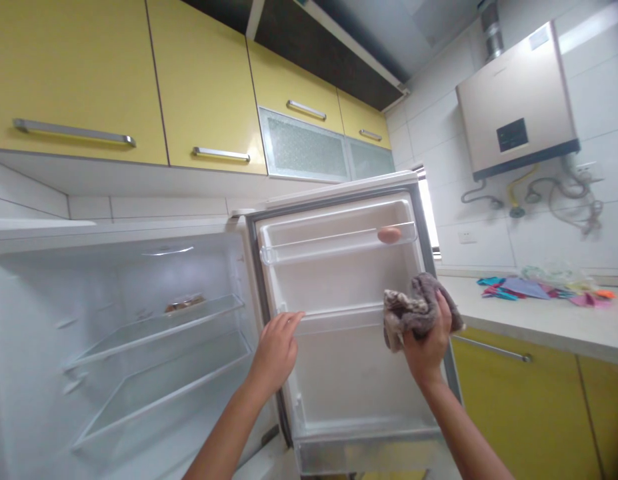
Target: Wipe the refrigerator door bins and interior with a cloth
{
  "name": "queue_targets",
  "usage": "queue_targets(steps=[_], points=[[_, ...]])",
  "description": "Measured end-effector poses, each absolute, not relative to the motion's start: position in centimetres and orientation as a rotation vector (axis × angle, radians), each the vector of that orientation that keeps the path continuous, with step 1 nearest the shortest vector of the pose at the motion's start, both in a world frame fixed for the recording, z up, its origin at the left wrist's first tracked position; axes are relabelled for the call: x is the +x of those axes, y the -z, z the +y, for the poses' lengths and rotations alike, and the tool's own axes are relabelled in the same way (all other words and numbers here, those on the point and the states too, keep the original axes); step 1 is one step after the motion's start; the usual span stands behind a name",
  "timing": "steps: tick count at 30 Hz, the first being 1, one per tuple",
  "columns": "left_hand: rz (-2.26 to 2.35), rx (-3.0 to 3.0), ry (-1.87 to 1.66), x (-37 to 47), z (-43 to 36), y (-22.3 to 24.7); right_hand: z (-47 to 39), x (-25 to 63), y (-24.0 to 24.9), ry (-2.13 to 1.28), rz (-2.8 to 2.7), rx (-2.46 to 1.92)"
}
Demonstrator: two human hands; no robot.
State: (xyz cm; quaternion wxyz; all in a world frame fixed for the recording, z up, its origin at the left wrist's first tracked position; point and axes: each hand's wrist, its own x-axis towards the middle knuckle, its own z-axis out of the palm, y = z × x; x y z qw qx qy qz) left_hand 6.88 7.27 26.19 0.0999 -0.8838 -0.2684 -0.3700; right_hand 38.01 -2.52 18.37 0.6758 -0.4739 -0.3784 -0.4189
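My right hand point(433, 333) is closed around a bunched grey-brown cloth point(423, 307), held against the right end of the middle door shelf. My left hand point(279, 350) is at the left end of that middle door shelf point(343, 320); its fingers stretch over the rim, and no object shows in it. The fridge door point(339, 280) stands wide open between and behind both hands. On the upper door shelf point(319, 250), a brown egg point(389, 235) sits near the right end.
Left of the door is the fridge interior with glass shelves point(179, 380); a small packet of food point(185, 303) lies on the upper one. A white counter point(563, 327) at right bears colourful cloths or gloves point(529, 288). Yellow cabinets point(203, 80) and a water heater point(513, 100) hang above.
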Motion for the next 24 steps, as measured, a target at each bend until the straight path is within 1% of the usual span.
queue_targets(steps=[3, 8, 10, 13, 19, 22, 24], points=[[-0.793, -2.658, 1.06, 6.6, 7.3, -26.8, -3.2, 37.3, -18.6, 1.163, -1.081, -1.117], [-0.712, -2.691, 1.038, 5.8, 7.7, -27.8, -2.9, 34.6, -19.1, 1.311, -1.51, -1.218], [-0.73, -2.693, 1.154, 5.3, 8.1, -28.1, -2.1, 32.9, -19.6, 1.36, -1.66, -1.192], [-0.865, -2.699, 1.435, 4.0, 8.9, -28.3, -0.4, 30.1, -20.9, 1.374, -1.841, -1.12], [-1.162, -2.576, 1.952, 1.8, 9.8, -28.1, 3.5, 24.7, -24.4, 1.52, -2.048, -0.88], [-1.188, -2.506, 2.093, 1.9, 9.9, -27.7, 5.6, 21.8, -25.9, 1.578, -2.143, -0.826], [-1.188, -2.489, 2.132, 2.4, 9.8, -27.5, 7.0, 19.9, -26.5, 1.523, -2.27, -0.843]])
